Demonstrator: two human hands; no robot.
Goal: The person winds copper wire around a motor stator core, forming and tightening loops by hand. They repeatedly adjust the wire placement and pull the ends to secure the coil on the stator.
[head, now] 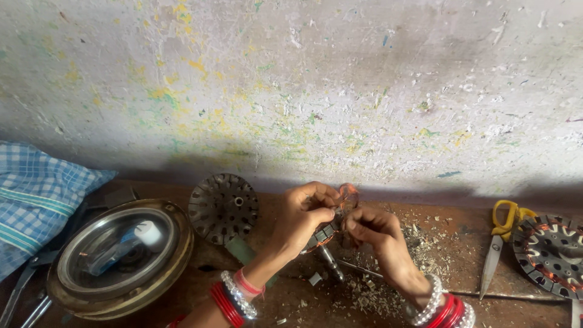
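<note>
1. Between the two hands, a small round stator [325, 234] wound with copper wire [347, 195] is mostly hidden by fingers; its axis cannot be told.
2. The left hand [303, 214] closes around the stator's left side; the right hand [371, 229] pinches the wire loops just beside it, fingers narrow.
3. Below the hands, a thin metal tool [331, 262] lies on the littered desk [425, 243], partly covered.
4. Left of the hands stand a dark slotted metal disc [222, 206] and a shiny round metal housing [118, 258].
5. Right of the hands lie yellow-handled scissors [499, 243], points toward the person, and a larger wound stator [551, 255], cut off by the edge.
</note>
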